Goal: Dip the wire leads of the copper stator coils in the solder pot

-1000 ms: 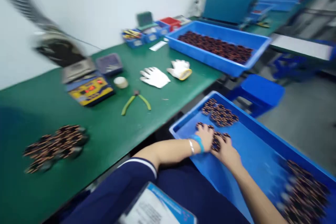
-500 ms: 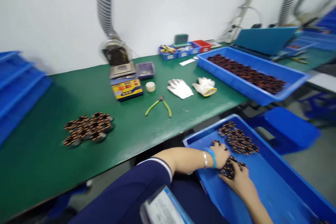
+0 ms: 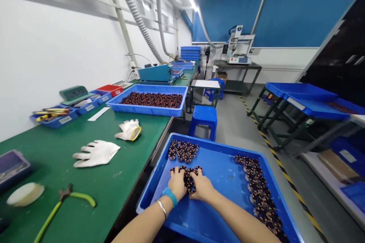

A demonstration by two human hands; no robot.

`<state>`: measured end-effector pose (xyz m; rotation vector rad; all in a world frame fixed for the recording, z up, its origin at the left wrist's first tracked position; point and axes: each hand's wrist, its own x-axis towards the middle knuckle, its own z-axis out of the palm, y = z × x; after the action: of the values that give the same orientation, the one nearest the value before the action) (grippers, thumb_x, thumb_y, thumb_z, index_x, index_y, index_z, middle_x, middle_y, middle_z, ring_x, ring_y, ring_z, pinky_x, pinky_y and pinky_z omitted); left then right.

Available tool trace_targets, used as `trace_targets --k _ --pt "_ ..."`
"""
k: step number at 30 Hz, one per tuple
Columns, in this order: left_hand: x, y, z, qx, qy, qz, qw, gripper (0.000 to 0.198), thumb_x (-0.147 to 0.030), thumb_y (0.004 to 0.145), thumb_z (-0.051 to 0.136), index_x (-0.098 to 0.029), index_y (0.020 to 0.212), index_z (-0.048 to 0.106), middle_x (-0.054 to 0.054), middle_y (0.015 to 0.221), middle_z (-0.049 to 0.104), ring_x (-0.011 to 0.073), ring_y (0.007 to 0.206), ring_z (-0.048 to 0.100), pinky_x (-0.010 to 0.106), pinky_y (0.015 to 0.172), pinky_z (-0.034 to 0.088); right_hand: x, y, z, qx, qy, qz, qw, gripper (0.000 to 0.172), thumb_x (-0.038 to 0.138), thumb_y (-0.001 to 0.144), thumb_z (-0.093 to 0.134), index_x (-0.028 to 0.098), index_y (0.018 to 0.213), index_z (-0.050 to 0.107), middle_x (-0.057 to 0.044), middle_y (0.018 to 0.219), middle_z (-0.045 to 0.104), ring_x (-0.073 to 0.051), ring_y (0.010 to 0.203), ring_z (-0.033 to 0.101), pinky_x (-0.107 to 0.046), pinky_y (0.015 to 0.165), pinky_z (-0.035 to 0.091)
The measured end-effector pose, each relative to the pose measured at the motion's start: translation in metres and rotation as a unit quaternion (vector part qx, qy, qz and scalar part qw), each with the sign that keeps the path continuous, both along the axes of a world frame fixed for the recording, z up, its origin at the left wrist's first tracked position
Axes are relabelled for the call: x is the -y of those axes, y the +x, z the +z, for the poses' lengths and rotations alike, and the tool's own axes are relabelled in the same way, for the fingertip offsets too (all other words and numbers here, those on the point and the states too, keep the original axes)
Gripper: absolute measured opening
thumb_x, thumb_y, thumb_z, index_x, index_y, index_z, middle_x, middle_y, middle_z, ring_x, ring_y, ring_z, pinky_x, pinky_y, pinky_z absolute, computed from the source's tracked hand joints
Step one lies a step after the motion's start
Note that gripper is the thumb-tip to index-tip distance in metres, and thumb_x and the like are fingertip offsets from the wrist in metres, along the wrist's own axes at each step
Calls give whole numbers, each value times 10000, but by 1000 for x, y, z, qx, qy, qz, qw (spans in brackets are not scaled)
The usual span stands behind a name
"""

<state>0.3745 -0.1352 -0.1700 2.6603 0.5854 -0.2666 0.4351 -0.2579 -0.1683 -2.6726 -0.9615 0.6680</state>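
Observation:
My left hand (image 3: 177, 183) and my right hand (image 3: 202, 186) are both inside a large blue tray (image 3: 219, 197). Between them they press together a small cluster of copper-wound motor stators (image 3: 190, 186), black and ring-shaped, low over the tray floor. Fingers curl over the cluster from both sides; whether it touches the floor I cannot tell. Just beyond my hands sits another group of stators (image 3: 184, 151) in the far left corner. A long band of stators (image 3: 258, 188) runs along the tray's right side. A blue band and a silver bracelet are on my left wrist.
On the green bench (image 3: 128, 174) to the left lie white gloves (image 3: 97, 153), green-handled cutters (image 3: 64, 197) and a blue tray of dark red-brown parts (image 3: 151, 111). A blue stool (image 3: 203, 115) stands beyond my tray. Blue trays on a rack (image 3: 308, 98) are at right.
The view has swung to the right, bringing the tray to the middle and the room's far end into sight. Both hands still hold the stators, which now sit nearer the tray's left group.

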Motion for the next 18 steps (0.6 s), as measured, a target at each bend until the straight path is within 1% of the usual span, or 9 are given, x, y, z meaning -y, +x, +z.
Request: trace_targets --k 3,5,7,9,11,14,16,18 --pt "3 -1 1 1 -4 8 1000 564 -23 678 581 -152 1227 578 113 1320 468 295 1212 460 368 1057 422 5 -6 2 5 16 -5 1000 787 235 570 808 205 1299 514 -174 1372 425 -320 972 694 -396 865 535" --pt "5 -1 5 3 -10 8 1000 574 -21 668 587 -157 1225 581 110 1312 475 296 1205 468 363 1040 436 9 -8 3 12 21 -9 1000 771 215 586 779 209 1307 506 -175 1370 424 -312 962 697 -386 855 537" --pt "9 0 13 11 -16 7 1000 586 -16 664 585 -171 1228 580 102 1323 472 295 1219 461 351 1019 451 13 -8 7 25 24 -16 999 770 213 603 767 211 1324 498 -186 1381 413 -315 958 699 -386 850 537" --pt "12 2 26 23 -18 6 1000 581 -6 665 574 -179 1221 582 96 1344 461 293 1241 447 337 999 463 16 -8 16 43 28 -26 998 772 223 630 764 213 1350 485 -194 1395 401 -318 957 700 -393 849 538" --pt "14 3 44 41 -16 3 999 562 -5 672 568 -179 1207 584 93 1368 445 288 1251 440 328 992 466 18 -7 31 62 33 -34 997 765 234 657 763 220 1366 475 -196 1412 384 -318 954 700 -400 845 541" --pt "10 -1 73 78 -8 -2 997 561 -8 689 558 -189 1220 567 80 1406 412 265 1265 429 317 1022 443 15 -9 65 88 41 -36 995 752 229 675 762 225 1368 469 -195 1431 360 -311 943 704 -400 832 548" --pt "1 -12 90 108 6 6 994 572 -13 699 560 -191 1242 549 82 1420 393 261 1293 402 326 1062 411 7 -14 88 107 54 -17 993 758 223 677 763 226 1371 460 -188 1423 368 -301 948 702 -388 829 552" --pt "-13 -32 103 148 34 39 988 574 -29 703 580 -186 1254 540 93 1413 393 274 1301 389 355 1082 396 -9 -23 108 126 75 26 989 769 231 675 769 225 1374 450 -184 1410 380 -292 961 698 -375 832 555"
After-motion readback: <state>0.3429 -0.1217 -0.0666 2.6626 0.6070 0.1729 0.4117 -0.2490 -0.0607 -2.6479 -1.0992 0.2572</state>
